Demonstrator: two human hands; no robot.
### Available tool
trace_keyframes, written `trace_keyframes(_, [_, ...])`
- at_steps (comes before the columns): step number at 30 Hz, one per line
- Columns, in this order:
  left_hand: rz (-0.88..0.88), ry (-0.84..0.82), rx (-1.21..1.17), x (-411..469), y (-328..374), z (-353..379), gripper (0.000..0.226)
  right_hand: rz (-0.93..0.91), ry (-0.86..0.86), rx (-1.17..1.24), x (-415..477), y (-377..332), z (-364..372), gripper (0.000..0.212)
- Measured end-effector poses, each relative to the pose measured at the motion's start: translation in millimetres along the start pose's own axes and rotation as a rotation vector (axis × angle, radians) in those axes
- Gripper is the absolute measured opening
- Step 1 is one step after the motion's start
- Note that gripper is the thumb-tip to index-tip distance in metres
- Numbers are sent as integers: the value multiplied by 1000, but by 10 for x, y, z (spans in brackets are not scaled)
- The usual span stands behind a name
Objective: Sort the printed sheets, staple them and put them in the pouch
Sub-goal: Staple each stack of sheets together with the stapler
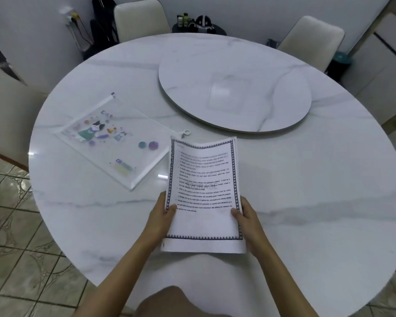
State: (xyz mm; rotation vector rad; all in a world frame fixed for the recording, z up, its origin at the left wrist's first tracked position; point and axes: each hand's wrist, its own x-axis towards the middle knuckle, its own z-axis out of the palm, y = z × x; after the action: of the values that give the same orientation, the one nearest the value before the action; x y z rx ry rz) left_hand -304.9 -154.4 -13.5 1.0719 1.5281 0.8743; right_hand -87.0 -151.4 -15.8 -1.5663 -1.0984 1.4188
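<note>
On the round table (284, 202) I see one clear pouch (110, 143) lying flat, just left of one stack of printed sheets (204, 191). My left hand (162, 216) and right hand (247, 223) grip the stack's two sides, thumbs on top.

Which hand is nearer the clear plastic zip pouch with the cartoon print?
Left. The left hand grips the left edge of the bordered white printed sheets, on the side facing the clear cartoon-print pouch; the right hand grips their right edge, beyond the sheets.
</note>
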Motion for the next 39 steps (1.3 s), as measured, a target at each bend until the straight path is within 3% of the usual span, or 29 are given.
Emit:
trace_keyframes(5, [317, 166, -25, -72, 304, 10, 28, -285, 135, 62, -71, -284, 76, 28])
trace_keyframes(8, [392, 210, -82, -66, 396, 9, 26, -326, 158, 159, -89, -364, 89, 21])
trace_keyframes(14, [287, 154, 19, -62, 57, 54, 19, -246, 133, 145, -128, -128, 167, 30])
trace_keyframes(19, [267, 157, 129, 18, -43, 51, 8, -210, 167, 40, -80, -112, 116, 21])
trace_keyframes(26, [141, 29, 254, 157, -60, 29, 26, -105, 208, -97, 29, 19, 24, 28])
trace_keyframes(31, [27, -5, 337, 161, -111, 19, 22, 28, 192, -130, 45, 147, -28, 27])
trace_keyframes(39, [88, 119, 358, 377, 10, -249, 20, 22, 279, -30, 62, 133, -280, 27])
